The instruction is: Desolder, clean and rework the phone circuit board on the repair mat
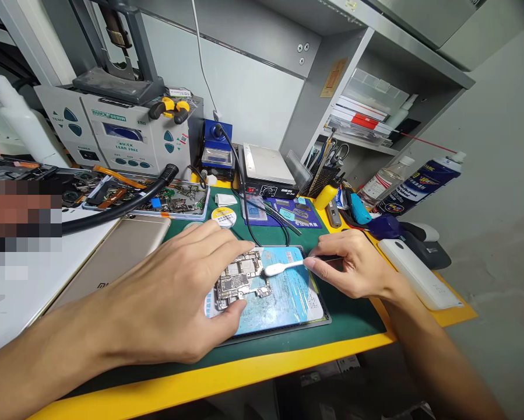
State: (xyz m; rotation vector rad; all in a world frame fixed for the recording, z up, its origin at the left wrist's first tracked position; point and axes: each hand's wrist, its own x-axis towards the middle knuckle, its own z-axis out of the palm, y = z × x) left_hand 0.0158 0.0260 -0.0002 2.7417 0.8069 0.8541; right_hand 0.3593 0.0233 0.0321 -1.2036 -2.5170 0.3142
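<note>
A bare circuit board (236, 282) lies on a blue and white pad (283, 291) at the middle of the bench. My left hand (192, 291) grips the board by its edges, thumb at the near side and fingers at the far side. Between the thumb and fingers of my right hand (353, 262) is a white-tipped swab (279, 269), held almost level. Its tip touches or hovers just at the board's right edge; I cannot tell which. The pad rests on a green mat (349, 318).
Behind stand a grey hot air station (126, 137), a small heating plate (268, 166) and a tray of parts (183, 201). A black hose (130, 207) crosses at left. A spray can (419, 184), a bottle (386, 179) and a white phone-shaped item (419, 274) are at right.
</note>
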